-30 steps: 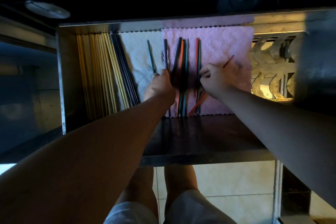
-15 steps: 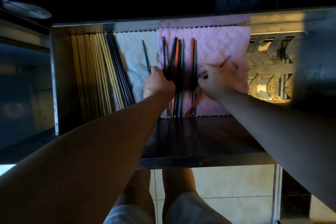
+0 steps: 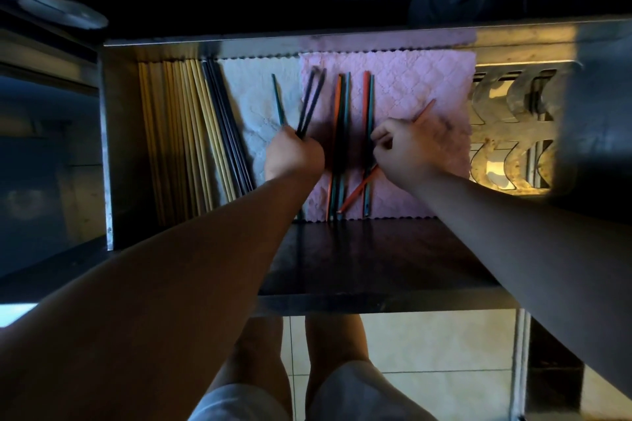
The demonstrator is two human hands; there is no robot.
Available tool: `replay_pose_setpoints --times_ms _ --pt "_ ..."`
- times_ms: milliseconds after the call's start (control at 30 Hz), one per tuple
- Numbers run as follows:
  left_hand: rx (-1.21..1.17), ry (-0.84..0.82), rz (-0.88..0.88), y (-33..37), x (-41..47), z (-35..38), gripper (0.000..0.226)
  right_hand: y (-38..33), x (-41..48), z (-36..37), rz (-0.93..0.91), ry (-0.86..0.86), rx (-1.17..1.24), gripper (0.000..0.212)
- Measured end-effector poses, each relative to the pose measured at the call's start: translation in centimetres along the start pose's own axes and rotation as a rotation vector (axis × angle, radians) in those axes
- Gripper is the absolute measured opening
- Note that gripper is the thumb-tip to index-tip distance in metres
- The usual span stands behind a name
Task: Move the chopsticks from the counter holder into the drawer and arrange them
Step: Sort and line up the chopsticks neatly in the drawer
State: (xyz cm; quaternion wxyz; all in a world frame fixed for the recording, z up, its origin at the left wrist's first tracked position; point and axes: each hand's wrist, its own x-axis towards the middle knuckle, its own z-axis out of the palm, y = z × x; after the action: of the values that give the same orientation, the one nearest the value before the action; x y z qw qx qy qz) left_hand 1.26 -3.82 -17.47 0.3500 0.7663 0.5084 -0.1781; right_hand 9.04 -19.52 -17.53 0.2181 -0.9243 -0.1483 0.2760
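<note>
In the drawer (image 3: 109, 147), my left hand (image 3: 294, 155) grips two dark chopsticks (image 3: 313, 99) pointing away; my right hand (image 3: 403, 150) pinches a diagonal orange chopstick (image 3: 357, 190).

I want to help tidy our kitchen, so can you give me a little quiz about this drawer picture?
1. True or false: the left hand grips two dark chopsticks.
2. What colour is the slanted chopstick held by the right hand? A yellow, B orange, C white.
3. Fill in: the yellow chopsticks lie at the ____ side of the drawer.

Key: 1 true; 2 B; 3 left.
</note>
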Motion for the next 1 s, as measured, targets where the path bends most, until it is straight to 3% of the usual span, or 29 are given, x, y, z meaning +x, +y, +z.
replay_pose_setpoints --times_ms 133,233,367,533,667,867,1000 --pt "-0.109 0.119 -0.074 -1.5 0.5 -0.6 0.02 -0.2 0.0 0.2 -0.023 -0.064 0.03 0.02" --pt "-0.085 0.082 -0.131 -2.4 1.0 -0.9 0.028 -0.1 -0.2 0.3 -0.016 -0.084 0.047 0.016" --pt "-0.045 0.018 -0.133 -2.9 1.6 -1.0 0.014 -0.1 -0.3 0.3 -0.023 -0.113 0.024 0.015" --pt "-0.146 0.001 -0.119 -2.4 1.2 -1.4 0.032 -0.5 -0.2 -0.7 -0.092 -0.024 -0.04 0.013" --pt "-0.13 -0.003 -0.038 -1.6 -0.1 -1.0 0.028 -1.3 -0.3 -1.7 -0.108 0.155 -0.14 0.008" --pt "-0.141 -0.061 0.036 0.9 -0.9 0.3 0.018 -1.7 -0.6 -1.7 -0.107 0.212 -0.28 0.008" --pt "-0.144 -0.107 0.07 2.0 -0.6 1.6 0.011 -2.0 -0.4 -1.1 -0.032 0.143 -0.088 0.012"
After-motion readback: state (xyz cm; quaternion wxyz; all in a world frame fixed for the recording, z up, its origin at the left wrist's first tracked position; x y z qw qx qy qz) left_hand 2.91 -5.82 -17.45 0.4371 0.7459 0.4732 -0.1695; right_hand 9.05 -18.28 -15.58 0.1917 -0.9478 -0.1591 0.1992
